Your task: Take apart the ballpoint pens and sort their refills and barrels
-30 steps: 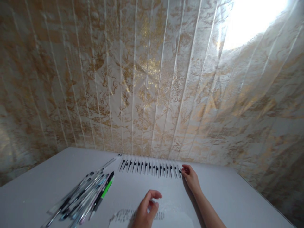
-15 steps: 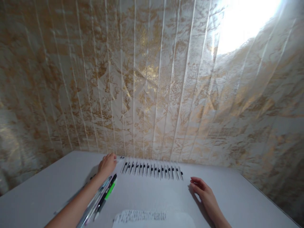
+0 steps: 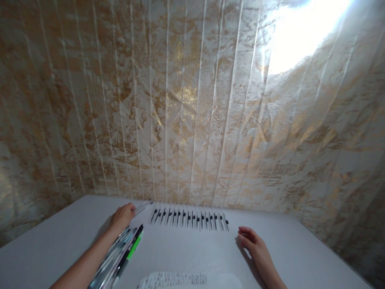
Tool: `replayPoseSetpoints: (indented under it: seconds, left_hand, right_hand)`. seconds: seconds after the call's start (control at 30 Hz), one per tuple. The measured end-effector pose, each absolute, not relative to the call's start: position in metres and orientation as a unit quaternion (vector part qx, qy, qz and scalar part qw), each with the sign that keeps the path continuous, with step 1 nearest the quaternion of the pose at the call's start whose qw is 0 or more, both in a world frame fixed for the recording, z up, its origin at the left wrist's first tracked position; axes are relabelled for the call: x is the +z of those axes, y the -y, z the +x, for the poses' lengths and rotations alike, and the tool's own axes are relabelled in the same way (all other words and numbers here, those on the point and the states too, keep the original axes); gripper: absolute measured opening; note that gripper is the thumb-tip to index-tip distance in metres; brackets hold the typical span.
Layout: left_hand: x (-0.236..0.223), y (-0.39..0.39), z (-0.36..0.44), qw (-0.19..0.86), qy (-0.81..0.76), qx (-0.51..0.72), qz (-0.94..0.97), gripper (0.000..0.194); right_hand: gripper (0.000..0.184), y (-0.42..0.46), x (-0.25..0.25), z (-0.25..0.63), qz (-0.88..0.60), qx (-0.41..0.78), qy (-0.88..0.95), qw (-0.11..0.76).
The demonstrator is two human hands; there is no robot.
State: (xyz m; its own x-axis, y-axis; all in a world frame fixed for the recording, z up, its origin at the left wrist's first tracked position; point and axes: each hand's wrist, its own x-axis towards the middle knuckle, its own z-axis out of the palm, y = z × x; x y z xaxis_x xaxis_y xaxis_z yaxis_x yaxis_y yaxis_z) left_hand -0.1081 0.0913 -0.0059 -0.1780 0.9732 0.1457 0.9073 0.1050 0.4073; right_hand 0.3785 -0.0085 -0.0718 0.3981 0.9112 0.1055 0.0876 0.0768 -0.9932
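Note:
My left hand (image 3: 122,216) is at the back left of the white table, its fingers closed at the near ends of a few thin clear sticks (image 3: 142,208) with dark tips. Whether it grips one or more is too small to make out. Beneath and beside my left forearm lies a bundle of pens (image 3: 116,259), among them a black one and a bright green one (image 3: 134,245). To the right of the sticks runs a row of slim clear pens (image 3: 189,219) with black parts, laid side by side. My right hand (image 3: 255,245) rests on the table past the row's right end, fingers loosely bent, thumb apart, holding nothing.
A pale sheet (image 3: 222,281) with rounded corners and dark marks lies at the front middle of the table (image 3: 186,251). Shiny gold-and-silver patterned cloth (image 3: 180,120) hangs right behind the back edge.
My left hand has drawn back to the left and toward me, so more of the thin clear sticks shows. My right hand stays put. The view has shifted slightly.

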Motion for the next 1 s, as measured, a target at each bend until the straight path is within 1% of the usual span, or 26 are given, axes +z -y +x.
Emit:
replayPoseSetpoints:
  seconds: [0.03,0.07,0.17,0.23,0.33,0.4,0.57,0.7,0.9,1.0]
  left_hand:
    - [-0.002,-0.086,-0.102,0.081,-0.731,0.222,0.64,0.01]
    - [0.002,-0.079,-0.094,0.084,-0.718,0.238,0.649,0.01]
    - [0.005,-0.043,-0.049,0.103,-0.641,0.293,0.702,0.016]
    - [-0.001,-0.012,-0.011,0.14,-0.584,0.305,0.739,0.014]
    - [-0.015,0.031,0.036,0.235,-0.479,0.341,0.774,0.02]
    - [-0.024,0.049,0.051,0.265,-0.449,0.344,0.782,0.022]
    - [-0.037,0.062,0.052,0.271,-0.443,0.306,0.798,0.023]
    - [-0.033,0.061,0.047,0.264,-0.453,0.291,0.8,0.019]
    - [-0.029,0.059,0.047,0.284,-0.482,0.309,0.769,0.013]
    - [-0.034,0.059,0.048,0.275,-0.509,0.333,0.744,0.011]
  right_hand:
    - [0.034,0.008,-0.071,0.378,-0.584,0.347,0.427,0.597]
    - [0.035,0.009,-0.07,0.376,-0.584,0.347,0.43,0.595]
    - [0.039,0.012,-0.06,0.359,-0.577,0.346,0.47,0.572]
    - [0.042,0.018,-0.052,0.338,-0.559,0.361,0.524,0.532]
    - [0.054,0.031,-0.044,0.299,-0.535,0.406,0.583,0.457]
    - [0.057,0.039,-0.043,0.278,-0.542,0.391,0.602,0.436]
    - [0.059,0.049,-0.046,0.263,-0.563,0.373,0.602,0.425]
    - [0.059,0.051,-0.049,0.265,-0.567,0.361,0.606,0.424]
    - [0.056,0.053,-0.053,0.265,-0.567,0.361,0.594,0.441]
    - [0.057,0.052,-0.056,0.267,-0.581,0.353,0.582,0.447]
